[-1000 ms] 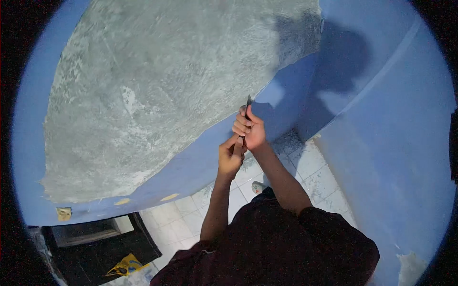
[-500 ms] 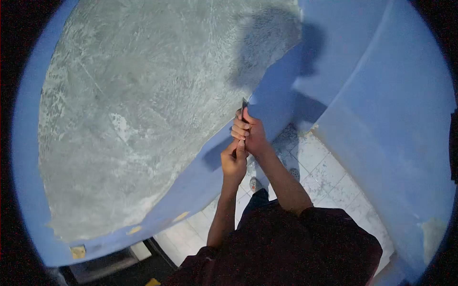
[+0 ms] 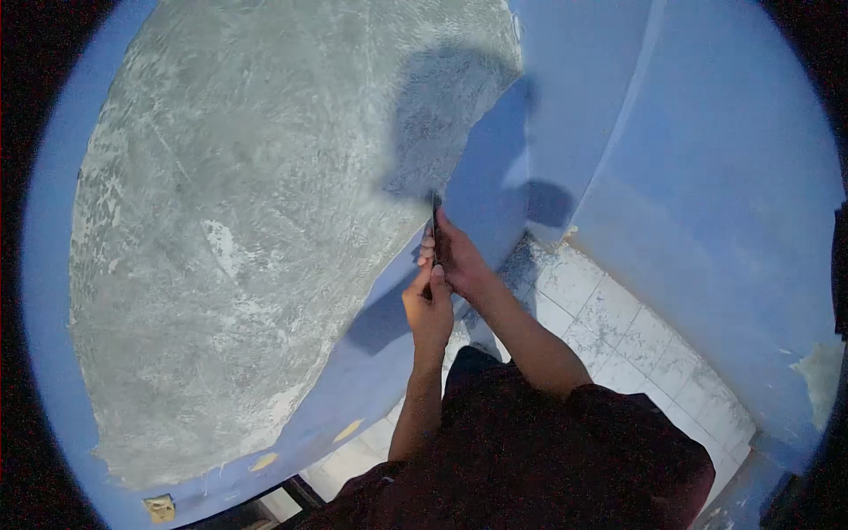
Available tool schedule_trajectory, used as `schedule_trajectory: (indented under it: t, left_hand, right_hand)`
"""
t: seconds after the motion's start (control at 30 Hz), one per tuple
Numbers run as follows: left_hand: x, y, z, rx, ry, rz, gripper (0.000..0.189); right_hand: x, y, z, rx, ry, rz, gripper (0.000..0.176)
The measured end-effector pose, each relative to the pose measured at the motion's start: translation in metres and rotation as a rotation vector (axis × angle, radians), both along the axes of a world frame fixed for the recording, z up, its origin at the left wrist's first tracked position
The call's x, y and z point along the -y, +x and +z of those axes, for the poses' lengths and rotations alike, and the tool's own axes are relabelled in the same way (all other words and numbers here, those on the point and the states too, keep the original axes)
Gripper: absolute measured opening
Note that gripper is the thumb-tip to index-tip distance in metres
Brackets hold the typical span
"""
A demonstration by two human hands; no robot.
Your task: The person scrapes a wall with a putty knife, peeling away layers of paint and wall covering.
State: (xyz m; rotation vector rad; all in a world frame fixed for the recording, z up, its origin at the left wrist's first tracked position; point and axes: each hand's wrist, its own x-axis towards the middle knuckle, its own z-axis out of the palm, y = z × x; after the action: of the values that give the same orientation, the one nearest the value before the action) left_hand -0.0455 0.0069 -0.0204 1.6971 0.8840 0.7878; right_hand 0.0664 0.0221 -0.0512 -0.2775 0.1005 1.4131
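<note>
A thin dark scraper (image 3: 435, 212) points up toward the wall, its blade at the border between the grey stripped patch (image 3: 247, 247) and the blue paint (image 3: 495, 141). My right hand (image 3: 461, 262) is closed around it, thumb along the side near the blade. Just below, my left hand (image 3: 429, 311) is closed on the lower end of the handle, with its thumb pressed upward. Most of the handle is hidden by my fingers. Whether the blade touches the wall is hard to tell.
A second blue wall (image 3: 724, 203) meets this one in a corner at the right. Whitish debris lies on the tiled floor (image 3: 609, 336). A wall socket or box (image 3: 160, 508) sits at the lower left, above a dark piece of furniture (image 3: 296, 505).
Both hands and the scraper have shifted slightly left and down in view. My right hand's fingers look straighter around the scraper. The camera view has also turned a little.
</note>
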Motion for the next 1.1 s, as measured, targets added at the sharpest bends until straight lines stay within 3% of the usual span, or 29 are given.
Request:
schedule_trajectory:
  t: [0.1,0.2,0.4,0.53,0.8,0.83,0.9,1.03,1.1]
  left_hand:
    - [0.003,0.012,-0.006,0.084,0.146,0.081,0.029]
    - [0.009,0.010,-0.002,-0.011,0.012,0.097,0.027]
    - [0.006,0.013,0.007,-0.085,0.111,0.119,0.028]
    - [0.016,0.014,0.005,-0.050,0.019,0.093,0.027]
    - [0.015,0.024,-0.006,-0.064,0.273,0.060,0.025]
    - [0.017,0.023,-0.005,-0.064,0.270,0.056,0.025]
    - [0.017,0.020,0.001,0.091,-0.031,0.094,0.025]
    - [0.011,0.024,-0.001,-0.097,-0.032,0.066,0.025]
    - [0.009,0.024,-0.008,-0.062,0.302,0.066,0.024]
  right_hand:
    - [0.015,-0.001,0.002,0.010,0.080,0.049,0.042]
    - [0.016,0.002,-0.008,0.013,0.181,0.079,0.042]
    - [0.005,0.000,-0.008,0.025,0.121,0.060,0.043]
    - [0.013,0.003,-0.007,0.004,0.122,0.053,0.044]
    - [0.017,0.013,-0.005,0.069,0.083,0.083,0.047]
    - [0.017,0.010,-0.003,0.041,0.078,0.098,0.048]
    - [0.012,0.010,0.001,0.011,0.082,0.103,0.048]
    - [0.013,0.013,-0.007,0.037,0.071,0.063,0.049]
    - [0.012,0.012,-0.006,0.031,0.096,0.074,0.049]
